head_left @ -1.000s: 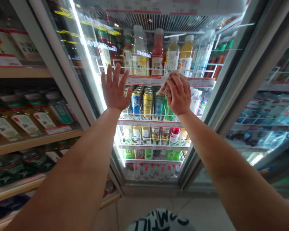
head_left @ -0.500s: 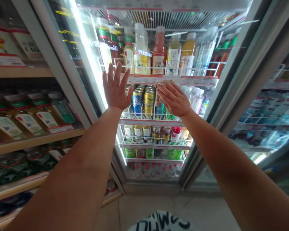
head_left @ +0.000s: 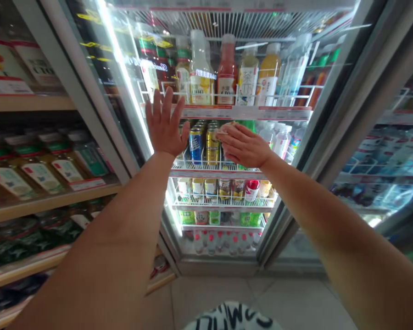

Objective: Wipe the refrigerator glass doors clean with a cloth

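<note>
My left hand (head_left: 165,128) is open, fingers spread, its palm flat against the glass door (head_left: 131,82) of a lit drinks fridge. My right hand (head_left: 243,147) lies flat on the same glass a little to the right, pressing a small pale cloth (head_left: 226,125) under its fingers; only the cloth's edge shows past the fingertips. Behind the glass between my hands stand blue and gold cans (head_left: 203,143) on a wire shelf.
Tall juice and tea bottles (head_left: 226,68) fill the fridge's upper shelf, with smaller bottles and cans on lower shelves. Wooden shelves (head_left: 51,200) of bottled goods run along the left. Another fridge door (head_left: 392,151) stands to the right. Tiled floor (head_left: 289,302) lies below.
My right hand has slid down and left across the glass with the cloth, going from a bunched grip to flat fingers. My left hand has stayed in place.
</note>
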`<control>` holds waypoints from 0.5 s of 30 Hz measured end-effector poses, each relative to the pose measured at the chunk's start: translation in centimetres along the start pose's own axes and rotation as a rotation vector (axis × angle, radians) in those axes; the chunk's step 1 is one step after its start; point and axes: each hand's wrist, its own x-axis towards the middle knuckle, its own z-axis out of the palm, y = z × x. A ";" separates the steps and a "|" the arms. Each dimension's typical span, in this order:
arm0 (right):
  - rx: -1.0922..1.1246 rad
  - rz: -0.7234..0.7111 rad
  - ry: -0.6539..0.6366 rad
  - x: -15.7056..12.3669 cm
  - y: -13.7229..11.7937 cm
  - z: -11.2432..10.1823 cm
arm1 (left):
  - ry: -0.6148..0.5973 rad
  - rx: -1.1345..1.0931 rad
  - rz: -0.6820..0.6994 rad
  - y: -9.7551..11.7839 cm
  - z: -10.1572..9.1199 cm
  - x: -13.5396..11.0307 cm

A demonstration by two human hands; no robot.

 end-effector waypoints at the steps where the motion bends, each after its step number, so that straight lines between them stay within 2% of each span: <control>1: -0.009 0.038 0.031 0.0 0.0 0.2 | 0.002 0.008 0.005 0.0 0.0 0.0; 6: -0.044 0.150 0.153 -0.1 -0.1 0.7 | 0.002 -0.040 -0.028 0.3 -0.2 0.0; 8: -0.022 0.127 0.115 -0.1 0.0 0.4 | -0.005 -0.051 -0.029 0.3 -0.2 0.1; 12: 0.015 0.028 -0.060 0.0 0.0 -0.2 | 0.003 -0.054 -0.029 -0.2 0.3 0.2; 14: 0.017 0.047 -0.067 -0.1 0.0 -0.1 | 0.001 -0.028 -0.028 -0.3 0.5 0.2; 15: 0.010 0.082 -0.025 -0.1 0.0 0.1 | 0.000 -0.014 -0.027 -0.3 0.5 0.2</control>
